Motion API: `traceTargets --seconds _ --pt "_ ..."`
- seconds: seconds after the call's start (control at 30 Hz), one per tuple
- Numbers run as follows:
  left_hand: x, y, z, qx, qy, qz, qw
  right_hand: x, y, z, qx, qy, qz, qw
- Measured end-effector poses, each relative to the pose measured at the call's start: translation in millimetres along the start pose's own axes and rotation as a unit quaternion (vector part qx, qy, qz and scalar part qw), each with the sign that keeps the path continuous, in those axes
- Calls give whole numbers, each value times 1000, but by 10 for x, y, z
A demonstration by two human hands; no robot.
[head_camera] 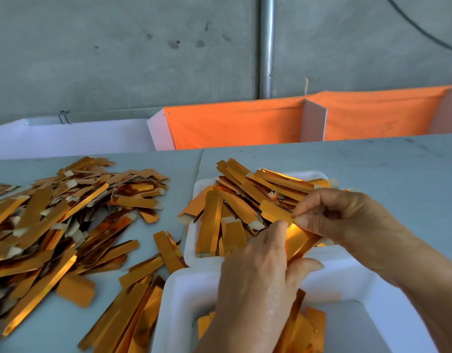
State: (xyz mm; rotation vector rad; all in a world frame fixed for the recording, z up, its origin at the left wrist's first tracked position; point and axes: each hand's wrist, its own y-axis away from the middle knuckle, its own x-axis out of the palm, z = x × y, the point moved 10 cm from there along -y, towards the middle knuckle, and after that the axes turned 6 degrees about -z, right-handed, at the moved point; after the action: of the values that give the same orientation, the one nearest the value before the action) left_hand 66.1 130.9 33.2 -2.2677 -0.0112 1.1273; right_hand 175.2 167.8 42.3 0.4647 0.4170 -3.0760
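While the head view shows both hands working a single gold strip [300, 239], the step in hand looks like folding or creasing it along its length. To do that well, I would keep the long edges lined up before pressing, run the crease from one end to the other rather than pinching it in the middle, and keep the grip light, since the foil face would likely show dents and kinks.

The left hand [258, 271] is seen from the back. Its fingers are curled over the lower part of the strip and its thumb lies under it, so the strip sits clamped between them. The right hand [347, 217] has its fingers bent, with thumb and forefinger pinching the strip's upper end; whether the tab just beside those fingertips belongs to this strip I cannot tell.

The strip is held in the air, slanting, above the edge where the far tray [192, 240] meets the near tray [184, 301]. Both white trays hold more strips. A large loose pile [54, 225] lies on the surface [372, 169] to the left, well apart from the hands.
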Motion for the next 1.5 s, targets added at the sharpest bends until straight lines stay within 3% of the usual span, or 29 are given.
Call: traceTargets --seconds 0.27,0.4,0.67,0.87,1.2,1.3,1.5 --pt "-130 -26 165 -76 168 -56 981 -140 21 -71 62 -173 23 983" --pt "-52 -9 265 -131 253 -23 958 -150 32 -64 58 -147 50 986" --pt "-81 -22 194 -115 346 1 931 -73 102 30 37 -141 148 978" --pt "-36 -10 227 -120 323 15 938 -78 99 74 4 -67 119 991" --pt "-10 12 259 -120 254 18 959 46 116 44 21 -1 119 993" --pt "-7 18 273 -121 248 21 961 72 119 11 45 -65 134 988" --pt "-41 -1 299 -131 263 27 955 83 134 -74 107 -261 167 945"
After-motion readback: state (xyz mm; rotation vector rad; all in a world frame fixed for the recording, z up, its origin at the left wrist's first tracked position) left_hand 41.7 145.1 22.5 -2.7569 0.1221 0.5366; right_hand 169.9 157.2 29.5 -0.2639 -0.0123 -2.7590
